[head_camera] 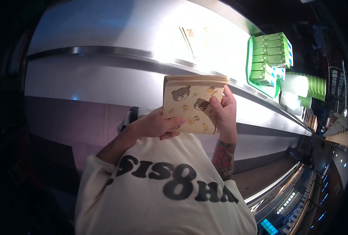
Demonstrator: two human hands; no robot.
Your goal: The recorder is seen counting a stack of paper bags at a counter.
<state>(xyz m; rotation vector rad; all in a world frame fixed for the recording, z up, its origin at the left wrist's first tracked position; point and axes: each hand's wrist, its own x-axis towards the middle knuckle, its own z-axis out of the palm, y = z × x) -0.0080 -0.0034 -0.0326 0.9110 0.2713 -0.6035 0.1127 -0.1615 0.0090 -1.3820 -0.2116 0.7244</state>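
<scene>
A thick stack of printed papers (188, 101), sheets or flat bags, is held between my two hands in front of my body. Cartoon bears, fruit and an egg decorate its beige top face, and many layered edges show along the far side. My left hand (159, 123) grips the near left corner, thumb on top and fingers beneath. At the right edge, my right hand (225, 110) presses its thumb onto the face; its other fingers are mostly hidden behind the stack. Beyond them, more bear-printed paper (199, 38) lies on the brightly lit counter (103, 26), washed out by glare.
A green tray (249, 61) with stacked green-and-white boxes (275, 51) stands at the counter's right. Past it are nested green cups (316, 86) and white translucent containers (294, 85). A raised metal edge (103, 50) runs along the counter. A lit display (268, 226) appears at lower right.
</scene>
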